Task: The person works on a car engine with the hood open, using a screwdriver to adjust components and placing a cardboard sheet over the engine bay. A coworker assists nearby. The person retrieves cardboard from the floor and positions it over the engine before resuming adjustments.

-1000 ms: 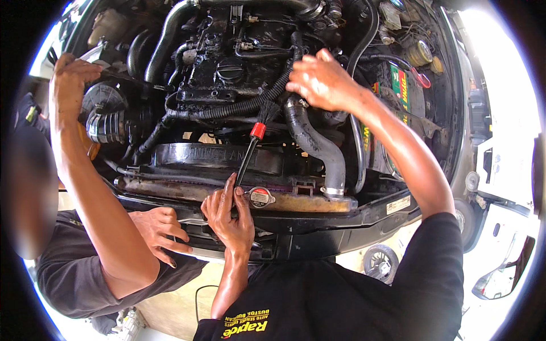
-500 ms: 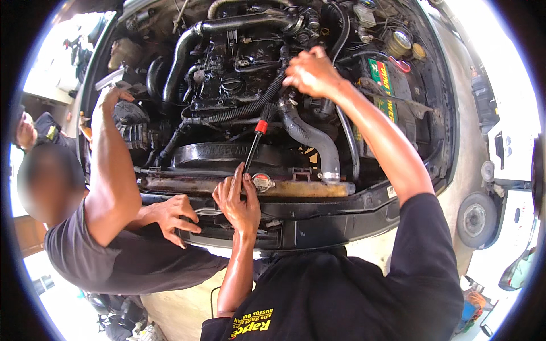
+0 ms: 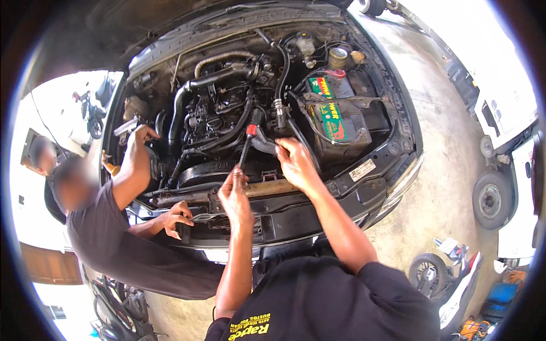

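Note:
My left hand (image 3: 236,196), at the front edge of the engine bay, is closed around the dark handle of a brush (image 3: 245,150). The brush points away from me; its red collar and dark bristles are over the engine side of the radiator. Just right of it, my right hand (image 3: 297,163) has its fingers curled on the grey radiator hose (image 3: 264,142), covering the hose's near end. Under both hands lie the black fan shroud (image 3: 207,172) and the tan top of the radiator (image 3: 273,187). The dark engine (image 3: 213,122) sits beyond.
A co-worker on my left has one hand (image 3: 145,134) deep at the bay's left side and the other hand (image 3: 177,219) on the front panel. Two batteries (image 3: 341,125) sit at the right. The raised hood (image 3: 170,28) hangs above; a motorcycle (image 3: 438,273) stands at right.
My right hand has come back from the hoses deeper in the bay to the radiator hose near the front. My left hand keeps hold of the brush. The view has shifted, showing more hood and floor.

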Tool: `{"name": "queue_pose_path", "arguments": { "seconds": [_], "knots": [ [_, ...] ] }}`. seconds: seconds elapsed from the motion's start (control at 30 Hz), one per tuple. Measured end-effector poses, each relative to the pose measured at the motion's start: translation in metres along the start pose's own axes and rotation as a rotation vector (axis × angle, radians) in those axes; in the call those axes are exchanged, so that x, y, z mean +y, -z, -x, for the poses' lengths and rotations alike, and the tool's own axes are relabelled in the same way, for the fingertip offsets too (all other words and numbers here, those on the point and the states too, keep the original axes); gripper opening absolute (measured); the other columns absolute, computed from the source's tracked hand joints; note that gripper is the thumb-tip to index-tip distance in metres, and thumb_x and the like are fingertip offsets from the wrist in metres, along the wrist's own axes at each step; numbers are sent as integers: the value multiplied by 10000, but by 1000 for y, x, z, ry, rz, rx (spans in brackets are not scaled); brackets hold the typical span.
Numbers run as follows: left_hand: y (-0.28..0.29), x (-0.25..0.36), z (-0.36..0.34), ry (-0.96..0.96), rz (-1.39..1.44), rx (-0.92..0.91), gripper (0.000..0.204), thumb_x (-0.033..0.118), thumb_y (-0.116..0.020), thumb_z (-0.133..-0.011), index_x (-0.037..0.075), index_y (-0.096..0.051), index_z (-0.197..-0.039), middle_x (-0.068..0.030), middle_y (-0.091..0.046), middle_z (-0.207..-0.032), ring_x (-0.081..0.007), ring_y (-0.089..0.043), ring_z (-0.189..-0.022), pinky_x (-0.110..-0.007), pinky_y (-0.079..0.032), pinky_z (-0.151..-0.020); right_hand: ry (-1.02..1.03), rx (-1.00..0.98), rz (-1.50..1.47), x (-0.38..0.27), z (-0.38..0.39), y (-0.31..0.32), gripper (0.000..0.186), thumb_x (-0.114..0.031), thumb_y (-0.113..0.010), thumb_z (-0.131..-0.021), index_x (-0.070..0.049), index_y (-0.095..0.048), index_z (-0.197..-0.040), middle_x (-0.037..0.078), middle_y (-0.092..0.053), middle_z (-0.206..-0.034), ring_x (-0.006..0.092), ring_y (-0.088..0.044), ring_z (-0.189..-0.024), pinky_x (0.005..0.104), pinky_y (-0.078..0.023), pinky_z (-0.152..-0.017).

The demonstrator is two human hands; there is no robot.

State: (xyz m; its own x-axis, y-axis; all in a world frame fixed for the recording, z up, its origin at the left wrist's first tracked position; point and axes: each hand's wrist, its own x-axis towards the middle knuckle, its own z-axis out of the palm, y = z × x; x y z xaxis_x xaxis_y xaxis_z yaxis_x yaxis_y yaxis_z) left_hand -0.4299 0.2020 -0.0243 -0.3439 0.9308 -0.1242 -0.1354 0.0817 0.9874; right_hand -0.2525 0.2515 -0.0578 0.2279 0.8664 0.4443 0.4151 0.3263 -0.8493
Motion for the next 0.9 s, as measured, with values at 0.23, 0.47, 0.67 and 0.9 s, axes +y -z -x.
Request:
{"name": "queue_pose_path", "arguments": {
  "seconds": [0.23, 0.47, 0.67, 0.9],
  "knots": [
    [-81, -14, 88, -34, 139, -318, 441, 238, -651, -1163, -48, -665, -1499, -79, -779, -1242, -123, -677, -1116, -303, -525, -1023, -275, 51, -134, -38, 14, 55, 337, -264, -775, -1056, 31, -698, -913, -4, -560, -687, 95, -453, -633, 367, -401, -574],
    [-70, -8, 35, -577, -499, -391, 257, 115, -755, -1029, 59, -820, -1272, -155, -812, -1065, -224, -746, -896, -375, -591, -869, -92, 98, 375, -10, -18, 127, 399, -339, -772, -1030, 57, -752, -1075, 352, -737, -995, 554, -724, -976, 563, -553, -818],
    [-26, 16, -105, -807, -952, -78, 157, 187, -753, -977, 156, -850, -1097, -119, -796, -1101, -355, -755, -1071, -545, -579, -949, -129, 105, 613, 5, -59, 169, 393, -288, -811, -988, 4, -778, -1248, 309, -767, -1124, 483, -745, -1078, 562, -561, -920],
    [-16, 2, -203, -607, -1389, -212, 375, 328, -816, -922, 163, -824, -1259, -132, -761, -1315, -368, -674, -1292, -594, -472, -1117, -214, -106, 808, 38, -107, 163, 360, -304, -780, -993, -34, -773, -1232, 200, -759, -1203, 431, -711, -1162, 549, -562, -992]
  ]
}}
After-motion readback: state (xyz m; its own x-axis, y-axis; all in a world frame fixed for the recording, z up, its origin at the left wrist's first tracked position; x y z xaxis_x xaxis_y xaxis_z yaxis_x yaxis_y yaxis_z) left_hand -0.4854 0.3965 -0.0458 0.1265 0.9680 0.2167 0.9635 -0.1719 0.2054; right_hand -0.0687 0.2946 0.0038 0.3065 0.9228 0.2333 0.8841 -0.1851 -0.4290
